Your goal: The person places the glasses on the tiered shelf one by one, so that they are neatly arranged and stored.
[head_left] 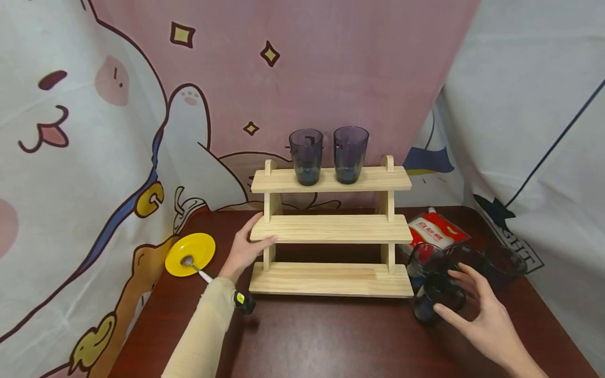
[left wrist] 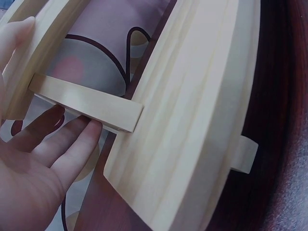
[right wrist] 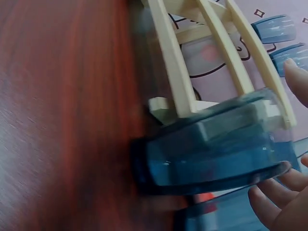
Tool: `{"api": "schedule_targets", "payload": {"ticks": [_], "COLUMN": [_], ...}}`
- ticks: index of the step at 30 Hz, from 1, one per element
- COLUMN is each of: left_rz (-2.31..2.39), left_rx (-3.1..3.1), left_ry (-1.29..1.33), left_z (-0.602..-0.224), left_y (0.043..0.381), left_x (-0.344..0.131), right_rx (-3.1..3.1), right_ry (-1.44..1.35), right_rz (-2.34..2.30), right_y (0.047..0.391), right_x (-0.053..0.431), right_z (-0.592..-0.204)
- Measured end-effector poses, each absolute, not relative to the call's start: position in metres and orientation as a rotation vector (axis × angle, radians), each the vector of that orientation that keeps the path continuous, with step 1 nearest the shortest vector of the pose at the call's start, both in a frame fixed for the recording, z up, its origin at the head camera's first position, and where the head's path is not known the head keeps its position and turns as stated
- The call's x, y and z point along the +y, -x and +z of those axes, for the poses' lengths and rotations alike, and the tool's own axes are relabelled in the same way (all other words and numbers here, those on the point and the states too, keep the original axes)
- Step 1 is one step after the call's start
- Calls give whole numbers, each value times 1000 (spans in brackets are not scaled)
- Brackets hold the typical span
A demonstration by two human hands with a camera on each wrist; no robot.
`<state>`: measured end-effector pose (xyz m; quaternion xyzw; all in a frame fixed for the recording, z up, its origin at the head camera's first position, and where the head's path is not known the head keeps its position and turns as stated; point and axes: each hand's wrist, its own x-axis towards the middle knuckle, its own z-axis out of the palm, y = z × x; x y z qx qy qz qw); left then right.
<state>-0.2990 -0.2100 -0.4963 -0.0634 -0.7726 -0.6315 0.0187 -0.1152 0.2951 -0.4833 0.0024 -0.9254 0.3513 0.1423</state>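
A three-tier wooden rack (head_left: 331,229) stands on the table, with two tinted drinking glasses on its top board, a left one (head_left: 307,163) and a right one (head_left: 350,160). My left hand (head_left: 247,251) holds the rack's left end. Its thumb lies on the middle board (left wrist: 43,33), and its fingertips touch the upright (left wrist: 86,98). My right hand (head_left: 489,317) is spread around the nearest dark glass (head_left: 437,302), which stands right of the rack. In the right wrist view the thumb is apart from this glass (right wrist: 211,149), while fingertips overlap its rim; contact is unclear.
More dark glasses, one at the far right (head_left: 506,262), crowd the table's right side. Behind them lies a red and white pouch (head_left: 437,231). At left is a yellow plate (head_left: 200,249) with a spoon (head_left: 191,261). Printed cloth (head_left: 331,68) hangs behind the table.
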Motion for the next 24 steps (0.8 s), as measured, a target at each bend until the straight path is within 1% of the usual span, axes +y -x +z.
{"api": "schedule_targets", "payload": {"ticks": [7, 16, 24], "left_rz": [-1958, -1960, -1971], "left_rx": [-2407, -2401, -2398], "left_ry": [196, 197, 186], "left_z": [-497, -493, -493], "left_y": [299, 299, 299], "left_x": [-209, -208, -209], "right_rx": [-2745, -2654, -2529], "right_ry": [168, 183, 197], "right_rz": [1041, 1120, 1216], "right_y": [115, 117, 120], "right_x": [289, 285, 279], "right_z": [-506, -527, -537]}}
